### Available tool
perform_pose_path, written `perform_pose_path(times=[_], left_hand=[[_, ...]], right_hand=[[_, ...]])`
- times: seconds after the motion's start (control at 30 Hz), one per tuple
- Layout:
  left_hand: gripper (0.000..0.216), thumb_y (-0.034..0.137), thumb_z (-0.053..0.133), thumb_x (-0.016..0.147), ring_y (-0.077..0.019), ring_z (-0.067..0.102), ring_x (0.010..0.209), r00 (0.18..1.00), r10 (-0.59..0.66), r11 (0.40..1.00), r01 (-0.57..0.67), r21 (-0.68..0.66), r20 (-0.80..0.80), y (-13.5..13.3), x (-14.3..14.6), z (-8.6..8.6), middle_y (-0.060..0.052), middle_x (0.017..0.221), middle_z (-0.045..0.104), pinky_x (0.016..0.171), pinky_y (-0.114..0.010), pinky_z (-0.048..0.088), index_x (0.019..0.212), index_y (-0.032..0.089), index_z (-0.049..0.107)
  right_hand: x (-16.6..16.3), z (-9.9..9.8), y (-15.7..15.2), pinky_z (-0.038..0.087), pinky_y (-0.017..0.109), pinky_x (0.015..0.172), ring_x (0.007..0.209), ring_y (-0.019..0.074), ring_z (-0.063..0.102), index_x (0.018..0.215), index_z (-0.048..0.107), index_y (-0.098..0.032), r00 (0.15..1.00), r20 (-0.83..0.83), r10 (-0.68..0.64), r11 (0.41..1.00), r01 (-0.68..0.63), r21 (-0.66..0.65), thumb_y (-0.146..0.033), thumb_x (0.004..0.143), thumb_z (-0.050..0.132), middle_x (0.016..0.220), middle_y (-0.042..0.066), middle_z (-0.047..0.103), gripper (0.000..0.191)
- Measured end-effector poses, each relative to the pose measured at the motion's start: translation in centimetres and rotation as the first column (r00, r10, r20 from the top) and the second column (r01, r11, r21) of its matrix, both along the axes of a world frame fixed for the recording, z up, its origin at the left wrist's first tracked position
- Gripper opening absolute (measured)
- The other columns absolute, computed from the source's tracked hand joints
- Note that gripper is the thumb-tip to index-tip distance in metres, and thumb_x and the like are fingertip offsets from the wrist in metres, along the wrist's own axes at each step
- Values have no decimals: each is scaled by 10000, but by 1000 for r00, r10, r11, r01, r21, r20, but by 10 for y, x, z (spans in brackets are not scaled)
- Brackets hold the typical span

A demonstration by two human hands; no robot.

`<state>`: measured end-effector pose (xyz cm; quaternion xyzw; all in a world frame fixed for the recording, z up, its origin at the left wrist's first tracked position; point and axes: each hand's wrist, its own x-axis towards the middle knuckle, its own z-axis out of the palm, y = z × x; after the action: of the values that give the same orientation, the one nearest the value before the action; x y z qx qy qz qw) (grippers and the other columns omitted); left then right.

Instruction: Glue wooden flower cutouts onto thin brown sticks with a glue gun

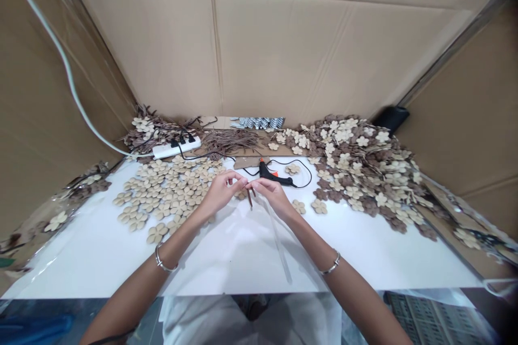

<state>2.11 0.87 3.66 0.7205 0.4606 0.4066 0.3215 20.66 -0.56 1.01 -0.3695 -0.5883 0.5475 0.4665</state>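
Head view showed the left hand (pixel 222 190) and right hand (pixel 272 192), grips pinched shut on a brown stick (pixel 250 198) over the desk (pixel 364 259), many loose flowers (pixel 170 191) unused at 10 o'clock, a seemingly finished pile (pixel 364 172) at 2 o'clock.

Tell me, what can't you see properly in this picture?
Head view: too small to tell whether the left hand or the right hand pinches the brown stick.
Head view: glue gun partly hidden behind the right hand.
Head view: black thing at the back, half behind the flower pile, too dark to name.
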Motion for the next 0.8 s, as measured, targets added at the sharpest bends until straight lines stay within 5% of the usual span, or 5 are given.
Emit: perform_pose_path(times=[0.2, 0.47, 0.8], left_hand=[[320, 471, 598, 826, -173, 521, 722, 999, 32, 999, -32, 13, 0, 7, -7, -3, -50, 784, 658, 627, -278, 368, 741, 180, 700], [336, 503, 620, 791, -165, 511, 676, 991, 126, 992, -126, -17, 32, 20, -27, 0, -38, 766, 646, 611, -274, 368, 764, 175, 690], [339, 504, 632, 790, -164, 542, 695, 987, 149, 989, -148, -9, 54, 26, -37, -3, -27, 762, 653, 652, -271, 393, 782, 172, 698]], right_hand=[[-3, 0, -2, 432, 271, 617, 611, 122, 515, 887, 755, -183, 998, -2, 67, 997, -67, -32, -483, 857, 615, 862, 49, 714, 332], [-4, 4, -4, 455, 336, 883, 896, 204, 634, 845, 767, -185, 996, 54, 72, 997, -71, -17, -448, 857, 612, 902, 66, 741, 306], [-6, 0, -2, 444, 351, 916, 884, 194, 646, 824, 746, -171, 997, -11, 82, 995, -82, -54, -412, 848, 625, 894, 73, 738, 271]])
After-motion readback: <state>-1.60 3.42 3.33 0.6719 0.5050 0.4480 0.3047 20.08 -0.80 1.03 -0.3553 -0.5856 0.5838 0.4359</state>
